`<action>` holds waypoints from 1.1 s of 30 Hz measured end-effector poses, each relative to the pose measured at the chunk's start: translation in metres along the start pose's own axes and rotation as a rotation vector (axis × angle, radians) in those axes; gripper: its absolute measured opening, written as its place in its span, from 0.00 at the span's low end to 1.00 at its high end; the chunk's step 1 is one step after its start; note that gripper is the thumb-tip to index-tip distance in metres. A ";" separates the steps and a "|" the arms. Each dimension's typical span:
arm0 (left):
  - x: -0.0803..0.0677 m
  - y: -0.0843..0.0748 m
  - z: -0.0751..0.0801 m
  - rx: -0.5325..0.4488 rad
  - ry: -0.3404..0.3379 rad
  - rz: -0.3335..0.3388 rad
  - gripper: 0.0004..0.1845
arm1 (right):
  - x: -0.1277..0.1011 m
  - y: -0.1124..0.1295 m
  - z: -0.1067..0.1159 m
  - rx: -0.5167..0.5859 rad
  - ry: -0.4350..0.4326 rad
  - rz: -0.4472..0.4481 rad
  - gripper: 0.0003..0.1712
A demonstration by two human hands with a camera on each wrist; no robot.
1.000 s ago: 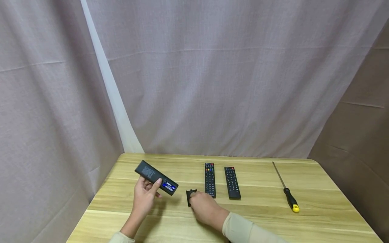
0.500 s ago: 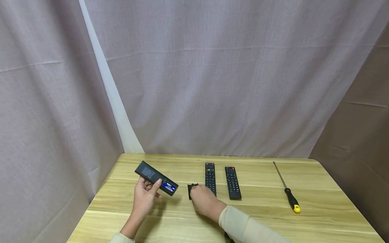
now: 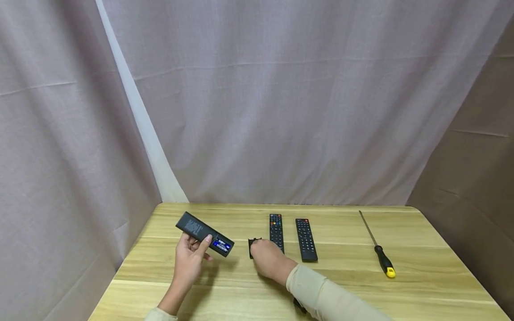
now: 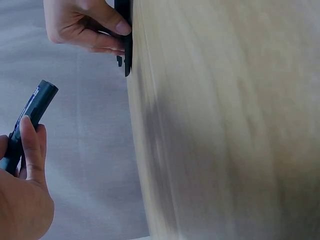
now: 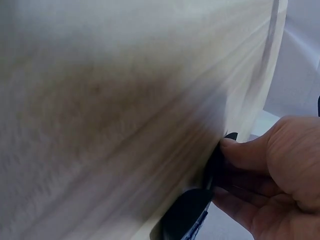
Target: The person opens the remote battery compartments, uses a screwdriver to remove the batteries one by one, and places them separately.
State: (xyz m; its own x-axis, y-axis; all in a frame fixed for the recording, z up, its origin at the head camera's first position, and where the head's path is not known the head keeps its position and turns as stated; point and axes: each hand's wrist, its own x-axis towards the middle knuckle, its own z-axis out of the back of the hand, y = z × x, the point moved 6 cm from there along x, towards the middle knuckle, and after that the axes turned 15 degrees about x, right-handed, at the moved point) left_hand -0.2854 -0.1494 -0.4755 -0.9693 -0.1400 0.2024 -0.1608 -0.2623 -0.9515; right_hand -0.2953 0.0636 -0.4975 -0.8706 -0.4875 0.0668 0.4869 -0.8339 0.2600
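Left hand grips the black remote by its middle, thumb over the top, lifted clear of the worktop. Back face is up and the battery bay is open; I see a blue cell at the low end. Right hand curls its fingers round the small black cover, pinching it against the wood just right of that open end.

Risks as I judge them: the remote tilts bay-end down, so a loose cell could slide out. The cover is thin and held by fingertips only; a slip would send it skidding toward the two remotes lying flat just beyond the right hand. The right wrist view is blurred, so I cannot tell how firm that pinch is.

Cover and remote are apart, near each other, between the hands. A yellow-handled screwdriver lies well off to the right.
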 end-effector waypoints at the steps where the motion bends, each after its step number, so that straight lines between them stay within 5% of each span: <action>1: 0.000 0.000 0.000 -0.002 0.001 -0.002 0.14 | 0.001 -0.001 0.000 -0.005 0.001 -0.002 0.06; 15: 0.000 0.001 0.002 -0.006 -0.007 0.005 0.14 | 0.003 -0.006 0.005 -0.040 -0.012 0.023 0.04; 33: 0.001 0.000 0.003 0.004 -0.006 -0.007 0.14 | 0.000 -0.017 0.009 0.197 -0.021 -0.021 0.12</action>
State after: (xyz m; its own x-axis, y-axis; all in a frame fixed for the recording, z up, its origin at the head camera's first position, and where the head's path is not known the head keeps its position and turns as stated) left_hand -0.2861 -0.1522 -0.4741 -0.9670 -0.1440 0.2100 -0.1664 -0.2669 -0.9492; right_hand -0.3046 0.0801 -0.4933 -0.8827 -0.4631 0.0794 0.4471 -0.7759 0.4450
